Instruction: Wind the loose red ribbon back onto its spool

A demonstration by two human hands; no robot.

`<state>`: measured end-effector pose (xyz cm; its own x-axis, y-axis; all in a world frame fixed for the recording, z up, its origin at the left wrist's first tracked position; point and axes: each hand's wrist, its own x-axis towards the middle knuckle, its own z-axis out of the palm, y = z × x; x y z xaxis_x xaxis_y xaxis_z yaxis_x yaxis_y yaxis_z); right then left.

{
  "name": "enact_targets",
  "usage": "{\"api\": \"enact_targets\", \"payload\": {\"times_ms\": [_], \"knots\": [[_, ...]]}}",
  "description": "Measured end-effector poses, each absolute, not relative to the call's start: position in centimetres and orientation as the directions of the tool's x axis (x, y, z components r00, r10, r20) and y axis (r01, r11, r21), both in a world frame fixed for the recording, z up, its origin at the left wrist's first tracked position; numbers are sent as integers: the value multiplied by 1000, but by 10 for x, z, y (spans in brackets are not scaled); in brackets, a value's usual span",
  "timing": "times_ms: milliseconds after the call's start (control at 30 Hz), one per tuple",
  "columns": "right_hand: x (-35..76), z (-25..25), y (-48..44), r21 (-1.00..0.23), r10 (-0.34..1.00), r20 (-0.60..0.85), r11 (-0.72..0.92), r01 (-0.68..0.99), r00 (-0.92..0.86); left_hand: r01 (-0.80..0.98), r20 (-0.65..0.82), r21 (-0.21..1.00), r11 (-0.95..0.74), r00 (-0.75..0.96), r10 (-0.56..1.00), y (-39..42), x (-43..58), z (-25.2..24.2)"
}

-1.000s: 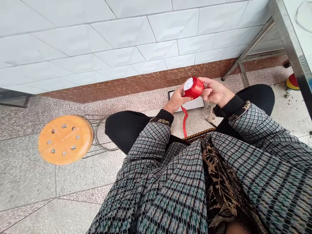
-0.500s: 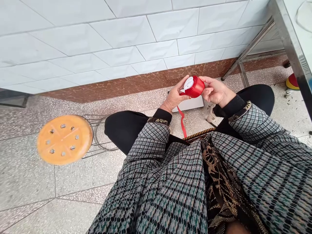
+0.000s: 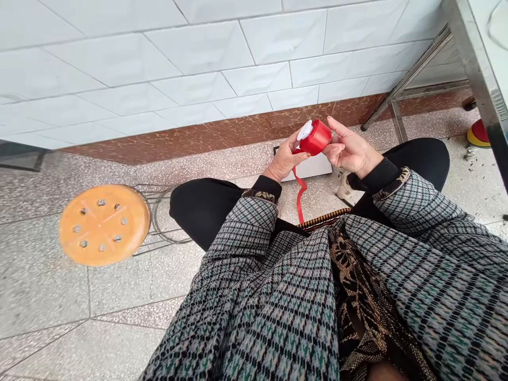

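A spool of red satin ribbon [image 3: 316,138] with a white round end is held up in front of me, tilted. My left hand [image 3: 283,157] grips it from the left, thumb along its lower side. From below that hand a loose ribbon tail [image 3: 300,198] hangs in a wavy strip towards my lap. My right hand [image 3: 351,148] is at the spool's right side, palm turned up. One of its fingers stretches away from the spool, while other fingertips reach the spool's lower right edge; whether they bear any of its weight is hard to see.
Beneath the hands a white flat box-like object [image 3: 313,168] lies on the speckled floor. An orange round stool [image 3: 103,225] stands at left. The metal-legged table [image 3: 476,63] is at right, with a red and yellow object [image 3: 477,133] below it. A tiled wall [image 3: 238,69] rises ahead.
The spool has tipped and shifted slightly left. A finger of my right hand has lifted off its upper edge. The ribbon tail hangs in a different curve.
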<state>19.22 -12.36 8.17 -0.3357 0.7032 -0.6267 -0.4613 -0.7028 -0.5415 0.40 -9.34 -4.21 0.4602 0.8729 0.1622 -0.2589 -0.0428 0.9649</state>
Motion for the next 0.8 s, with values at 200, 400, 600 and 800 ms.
{"api": "enact_targets", "payload": {"times_ms": [200,400,600,800], "knots": [[172,71,-135,-773,860,-509,-456,-441,3,-235,-55,961,148,360,931,-107,17,-34],[187,63,-115,-708,809,-582,-459,-537,76,-222,-153,946,235,335,930,-116,29,-38],[192,70,-112,-545,713,-698,-590,-595,-67,-228,27,972,54,336,941,-114,30,-40],[194,73,-113,-451,620,-755,-727,-518,-212,-246,-86,947,207,427,900,-116,24,-33]]}}
